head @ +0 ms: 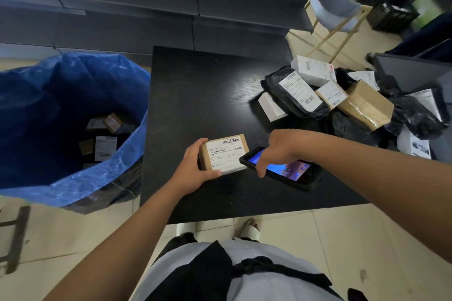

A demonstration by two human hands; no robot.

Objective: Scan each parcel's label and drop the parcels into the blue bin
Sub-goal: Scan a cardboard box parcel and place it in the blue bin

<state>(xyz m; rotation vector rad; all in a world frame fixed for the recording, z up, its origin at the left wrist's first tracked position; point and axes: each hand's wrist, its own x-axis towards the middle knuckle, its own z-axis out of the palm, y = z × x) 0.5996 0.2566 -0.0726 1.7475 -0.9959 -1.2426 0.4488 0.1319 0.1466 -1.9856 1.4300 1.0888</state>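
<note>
My left hand [193, 168] grips a small brown cardboard parcel [223, 155] at its left end, white label with a barcode facing up, just above the black table [195, 95]. My right hand [278, 150] holds a black handheld scanner [281, 168] from above, its lit blue screen up and its tip beside the parcel's right edge. The blue bin [61, 110], lined with a blue bag, stands left of the table with several labelled parcels at its bottom. A pile of parcels [342, 100], black bags and brown and white boxes, lies on the table's right side.
Grey shelving [146, 2] runs along the back. A gold-framed stand [335, 32] holding a pale container sits at the back right, with black crates [389, 5] behind it. A dark panel edge [411, 71] is at the far right. Tiled floor lies below.
</note>
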